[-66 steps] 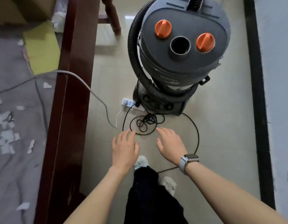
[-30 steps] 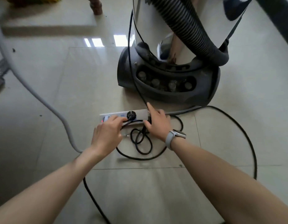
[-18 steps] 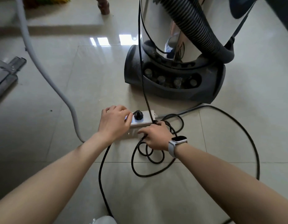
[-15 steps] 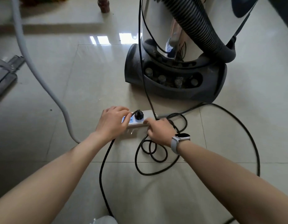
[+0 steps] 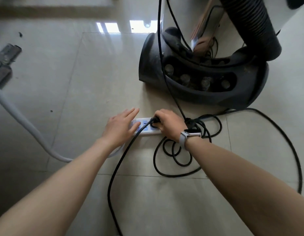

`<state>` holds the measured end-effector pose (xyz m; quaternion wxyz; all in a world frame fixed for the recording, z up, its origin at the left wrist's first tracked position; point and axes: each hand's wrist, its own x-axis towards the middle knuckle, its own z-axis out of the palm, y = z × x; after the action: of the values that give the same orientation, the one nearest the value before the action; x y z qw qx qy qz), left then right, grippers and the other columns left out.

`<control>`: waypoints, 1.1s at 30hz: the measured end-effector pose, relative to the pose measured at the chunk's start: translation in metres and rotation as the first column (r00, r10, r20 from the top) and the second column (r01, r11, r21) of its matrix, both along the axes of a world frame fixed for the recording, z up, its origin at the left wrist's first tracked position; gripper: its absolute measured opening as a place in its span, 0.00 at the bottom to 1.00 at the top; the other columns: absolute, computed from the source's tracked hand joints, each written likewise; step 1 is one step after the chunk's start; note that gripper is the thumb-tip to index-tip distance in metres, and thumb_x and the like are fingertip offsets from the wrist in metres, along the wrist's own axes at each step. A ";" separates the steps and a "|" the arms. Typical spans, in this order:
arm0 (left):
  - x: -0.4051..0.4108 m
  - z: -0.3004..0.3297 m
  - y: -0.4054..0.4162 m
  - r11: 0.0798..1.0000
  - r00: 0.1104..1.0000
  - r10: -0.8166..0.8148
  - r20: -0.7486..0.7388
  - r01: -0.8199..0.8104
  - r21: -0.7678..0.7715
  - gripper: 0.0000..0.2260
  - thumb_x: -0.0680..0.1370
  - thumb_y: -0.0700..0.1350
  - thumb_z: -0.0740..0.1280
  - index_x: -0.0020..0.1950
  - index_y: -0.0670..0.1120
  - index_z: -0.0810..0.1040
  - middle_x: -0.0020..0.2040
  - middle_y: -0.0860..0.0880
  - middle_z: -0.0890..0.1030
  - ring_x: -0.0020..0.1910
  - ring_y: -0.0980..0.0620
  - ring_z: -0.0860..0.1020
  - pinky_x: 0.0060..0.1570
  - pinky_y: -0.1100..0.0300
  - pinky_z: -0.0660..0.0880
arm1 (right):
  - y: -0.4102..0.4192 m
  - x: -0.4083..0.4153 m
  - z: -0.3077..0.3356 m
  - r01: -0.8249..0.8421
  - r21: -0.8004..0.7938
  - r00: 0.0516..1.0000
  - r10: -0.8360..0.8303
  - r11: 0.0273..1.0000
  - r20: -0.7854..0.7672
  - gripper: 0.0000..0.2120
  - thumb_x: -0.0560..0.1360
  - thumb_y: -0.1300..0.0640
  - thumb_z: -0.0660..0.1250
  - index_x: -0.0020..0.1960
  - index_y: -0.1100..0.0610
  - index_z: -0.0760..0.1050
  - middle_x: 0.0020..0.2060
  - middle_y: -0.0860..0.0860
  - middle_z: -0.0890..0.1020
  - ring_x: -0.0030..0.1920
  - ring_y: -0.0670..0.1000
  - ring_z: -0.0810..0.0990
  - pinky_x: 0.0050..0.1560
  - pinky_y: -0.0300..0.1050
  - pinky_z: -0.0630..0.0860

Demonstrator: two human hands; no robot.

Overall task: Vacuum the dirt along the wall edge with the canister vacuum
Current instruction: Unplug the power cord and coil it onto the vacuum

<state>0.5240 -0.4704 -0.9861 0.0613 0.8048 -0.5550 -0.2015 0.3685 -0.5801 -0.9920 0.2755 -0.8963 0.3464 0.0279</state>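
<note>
The canister vacuum (image 5: 204,92) stands on the tiled floor at the upper right, its shiny drum on a black base. Its ribbed black hose (image 5: 253,23) curves down the right side. A white power strip (image 5: 146,128) lies on the floor in front of it. My left hand (image 5: 120,128) rests flat on the strip's left part with fingers straight. My right hand (image 5: 166,123), with a watch on the wrist, grips the black plug (image 5: 153,120) seated in the strip. The black power cord (image 5: 180,160) lies in loops below my right wrist.
A thick grey cable (image 5: 20,120) runs from the left edge to the power strip. A grey floor tool (image 5: 4,62) lies at the far left. More black cord (image 5: 284,143) sweeps in a wide arc on the tiles at the right.
My left hand has flattened, fingers now straight on the strip. My right hand has moved up onto the plug and curled round it. The camera has come closer to the floor.
</note>
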 end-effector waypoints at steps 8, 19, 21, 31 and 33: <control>-0.003 -0.028 -0.011 0.987 0.990 -0.143 0.012 0.142 0.071 0.22 0.78 0.58 0.60 0.72 0.57 0.66 0.74 0.56 0.63 0.74 0.52 0.59 0.65 0.56 0.62 | 0.002 -0.002 -0.005 -0.062 -0.153 0.997 0.069 0.986 0.040 0.11 0.79 0.53 0.61 0.54 0.60 0.74 0.53 0.54 0.76 0.53 0.54 0.73 0.43 0.48 0.66; -0.005 -0.030 -0.007 0.986 0.986 -0.153 0.074 0.157 -0.056 0.23 0.75 0.61 0.63 0.69 0.55 0.72 0.68 0.57 0.73 0.65 0.51 0.73 0.58 0.55 0.68 | -0.001 -0.002 -0.002 -0.099 -0.193 0.995 0.100 0.976 -0.007 0.11 0.79 0.52 0.60 0.54 0.59 0.73 0.52 0.54 0.76 0.51 0.56 0.74 0.41 0.48 0.66; -0.005 -0.028 -0.008 0.983 0.983 -0.167 0.083 0.172 -0.064 0.23 0.75 0.61 0.64 0.68 0.55 0.73 0.67 0.57 0.74 0.64 0.51 0.74 0.57 0.54 0.69 | 0.001 -0.004 0.000 -0.094 -0.172 0.996 0.092 0.981 -0.018 0.12 0.79 0.52 0.60 0.54 0.60 0.73 0.52 0.55 0.76 0.51 0.56 0.74 0.43 0.49 0.67; -0.005 -0.015 -0.021 0.974 0.989 -0.122 -0.078 0.135 0.185 0.24 0.77 0.58 0.63 0.72 0.56 0.66 0.74 0.55 0.64 0.74 0.50 0.60 0.69 0.52 0.59 | -0.015 -0.022 0.045 -0.058 -0.143 0.987 0.078 0.988 0.144 0.11 0.78 0.56 0.62 0.56 0.62 0.73 0.55 0.56 0.74 0.42 0.60 0.77 0.41 0.55 0.74; -0.014 0.005 -0.020 0.995 0.969 0.038 -0.245 -0.014 0.098 0.20 0.79 0.54 0.62 0.70 0.52 0.70 0.73 0.52 0.67 0.73 0.52 0.62 0.69 0.55 0.58 | -0.011 -0.045 0.054 -0.019 -0.153 0.991 0.038 0.988 0.126 0.11 0.78 0.58 0.63 0.57 0.62 0.74 0.57 0.56 0.74 0.42 0.59 0.77 0.40 0.55 0.75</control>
<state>0.5101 -0.4902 -0.9816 0.0938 0.7826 -0.5223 -0.3254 0.3230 -0.5910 -0.9380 0.2277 -0.9195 0.3161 -0.0523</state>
